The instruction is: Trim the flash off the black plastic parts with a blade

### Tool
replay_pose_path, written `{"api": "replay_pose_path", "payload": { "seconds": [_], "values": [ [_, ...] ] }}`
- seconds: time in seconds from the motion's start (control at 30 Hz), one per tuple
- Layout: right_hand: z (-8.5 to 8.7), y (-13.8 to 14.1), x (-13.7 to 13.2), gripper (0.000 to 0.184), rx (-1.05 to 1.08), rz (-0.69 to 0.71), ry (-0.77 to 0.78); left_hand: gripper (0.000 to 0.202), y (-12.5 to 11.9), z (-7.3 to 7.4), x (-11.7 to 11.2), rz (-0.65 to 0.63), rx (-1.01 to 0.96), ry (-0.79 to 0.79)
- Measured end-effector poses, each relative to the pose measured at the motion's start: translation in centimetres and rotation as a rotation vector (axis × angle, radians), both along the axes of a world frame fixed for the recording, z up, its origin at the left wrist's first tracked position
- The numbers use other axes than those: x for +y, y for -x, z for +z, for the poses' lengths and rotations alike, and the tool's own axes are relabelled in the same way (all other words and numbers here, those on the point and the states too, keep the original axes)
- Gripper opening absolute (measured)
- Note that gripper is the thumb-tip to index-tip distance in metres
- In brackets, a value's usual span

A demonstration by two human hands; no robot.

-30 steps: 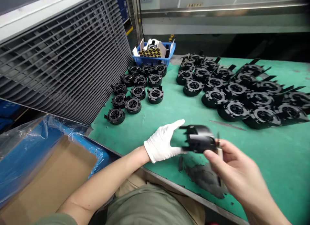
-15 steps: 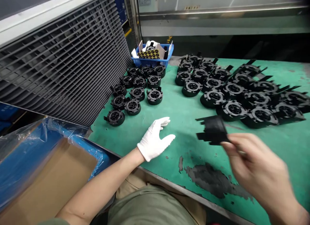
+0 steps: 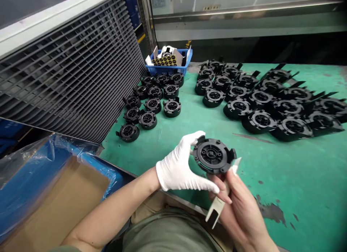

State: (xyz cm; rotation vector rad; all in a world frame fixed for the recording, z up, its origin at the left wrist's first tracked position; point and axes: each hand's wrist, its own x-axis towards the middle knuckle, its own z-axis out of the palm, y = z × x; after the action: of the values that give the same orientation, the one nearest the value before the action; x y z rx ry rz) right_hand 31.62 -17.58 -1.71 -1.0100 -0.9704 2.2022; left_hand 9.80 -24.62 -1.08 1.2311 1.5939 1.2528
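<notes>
A black round plastic housing (image 3: 211,154) is held over the near part of the green bench, its ribbed hub face turned up towards me. My left hand (image 3: 180,169), in a white glove, curls around its left side, with the fingers at the rim and the thumb below. My bare right hand (image 3: 241,205) grips the housing's lower right edge. Between the fingers of that hand is also a pale, flat, strip-like tool (image 3: 217,208) with a dark slot at its lower end. The fingers cover the tool's middle.
Several similar housings (image 3: 148,119) stand at left on the green bench (image 3: 187,123), and a larger group (image 3: 261,120) at right. A blue bin (image 3: 169,69) sits behind. A slatted grey panel (image 3: 81,67) and a plastic-lined blue box (image 3: 35,165) flank the left.
My right hand has brought the housing leftwards and turned its hub face up. My left hand has closed around its side. The pale tool now shows in my right hand.
</notes>
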Motion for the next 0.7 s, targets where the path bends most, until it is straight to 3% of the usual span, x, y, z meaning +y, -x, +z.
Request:
{"api": "replay_pose_path", "payload": {
  "seconds": [0.1, 0.3, 0.43, 0.53, 0.63, 0.7],
  "values": [
    [-0.6, 0.9, -1.1, 0.058, 0.014, 0.015, 0.085, 0.151, -0.2, -0.2, 0.2, 0.039, 0.071, 0.0],
    [-1.6, 0.1, -0.9, 0.07, -0.055, 0.113, 0.125, 0.14, 1.4, -0.9, 0.6, -0.065, 0.151, 0.003],
    [-1.1, -0.4, -0.7, 0.071, -0.111, 0.179, 0.075, 0.144, 2.3, -1.4, 0.5, -0.109, 0.126, 0.018],
    [-1.3, -0.6, -0.7, 0.068, -0.137, 0.191, 0.032, 0.142, 2.1, -1.3, 0.7, -0.068, 0.168, 0.025],
    [-1.6, -0.5, 0.0, 0.071, -0.16, 0.212, -0.047, 0.124, 1.7, -1.0, 1.0, -0.014, 0.224, 0.012],
    [-1.7, -0.3, 1.2, 0.078, -0.198, 0.258, -0.146, 0.108, 1.6, -1.0, 0.8, -0.054, 0.294, 0.009]
  ]
}}
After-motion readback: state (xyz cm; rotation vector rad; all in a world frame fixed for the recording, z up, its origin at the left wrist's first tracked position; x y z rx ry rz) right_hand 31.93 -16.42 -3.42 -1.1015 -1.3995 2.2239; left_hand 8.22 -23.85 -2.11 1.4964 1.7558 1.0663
